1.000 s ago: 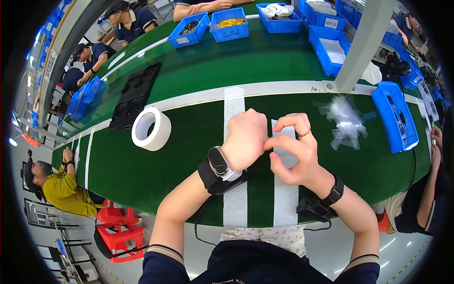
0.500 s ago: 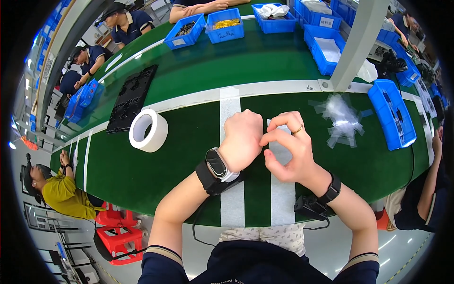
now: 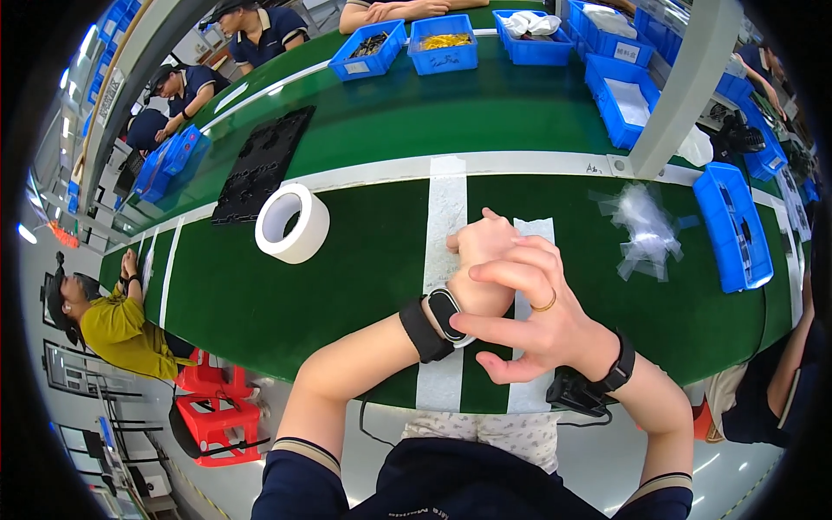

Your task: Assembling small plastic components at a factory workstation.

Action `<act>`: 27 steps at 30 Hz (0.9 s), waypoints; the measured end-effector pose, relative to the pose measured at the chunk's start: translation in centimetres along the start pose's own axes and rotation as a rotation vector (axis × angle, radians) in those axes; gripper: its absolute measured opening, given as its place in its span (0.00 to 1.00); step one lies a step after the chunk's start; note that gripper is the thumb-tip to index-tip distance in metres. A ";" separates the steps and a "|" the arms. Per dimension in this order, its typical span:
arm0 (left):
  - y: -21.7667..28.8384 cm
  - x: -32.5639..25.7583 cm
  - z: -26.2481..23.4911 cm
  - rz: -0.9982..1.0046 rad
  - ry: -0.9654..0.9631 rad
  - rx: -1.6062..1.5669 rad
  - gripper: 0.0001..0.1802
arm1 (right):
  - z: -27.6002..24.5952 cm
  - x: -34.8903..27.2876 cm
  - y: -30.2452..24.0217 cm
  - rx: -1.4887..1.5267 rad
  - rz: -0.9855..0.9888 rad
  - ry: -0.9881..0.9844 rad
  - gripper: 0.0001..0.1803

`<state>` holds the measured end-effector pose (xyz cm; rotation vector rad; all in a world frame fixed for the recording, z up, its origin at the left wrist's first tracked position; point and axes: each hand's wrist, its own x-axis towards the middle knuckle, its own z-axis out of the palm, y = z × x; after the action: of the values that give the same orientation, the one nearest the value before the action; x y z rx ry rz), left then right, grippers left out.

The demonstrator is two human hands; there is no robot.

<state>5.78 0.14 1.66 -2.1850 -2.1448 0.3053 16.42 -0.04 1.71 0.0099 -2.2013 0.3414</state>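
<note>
The watch [image 3: 445, 312] sits on the wrist of the left hand [image 3: 485, 251], above the bench [image 3: 364, 260]; it should be light, stiff and slick-faced, best held by its side edges. The right hand [image 3: 546, 321] has its grip loose and spread, one fingertip at the watch, perhaps touching; whether the left's grip holds anything, I cannot tell. Half a second ago, the right hand stood clear of the watch

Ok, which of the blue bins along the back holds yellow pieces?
The bin between one holding dark pieces and one holding a white bundle; only it shows yellow pieces.
</note>
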 end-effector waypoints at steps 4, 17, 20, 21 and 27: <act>0.2 0.5 1.1 -0.024 -0.012 -0.033 0.36 | 0.1 -0.6 0.6 0.096 0.040 0.019 0.21; -0.2 -0.5 0.5 0.027 0.121 -0.059 0.14 | 0.0 -0.4 0.0 0.153 0.008 0.001 0.21; -0.7 -0.6 1.3 0.137 0.227 -0.023 0.18 | -0.1 -0.3 0.0 0.147 0.025 -0.025 0.22; -0.5 -0.5 1.2 0.134 0.226 -0.024 0.18 | -0.1 -0.4 0.0 0.144 0.028 -0.032 0.22; -0.2 -0.7 1.5 0.091 0.253 0.104 0.29 | -0.1 -0.5 0.1 0.161 0.067 -0.015 0.20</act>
<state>5.35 -0.67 0.30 -2.1378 -1.8600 0.1327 16.78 0.03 1.38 0.0267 -2.1866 0.5571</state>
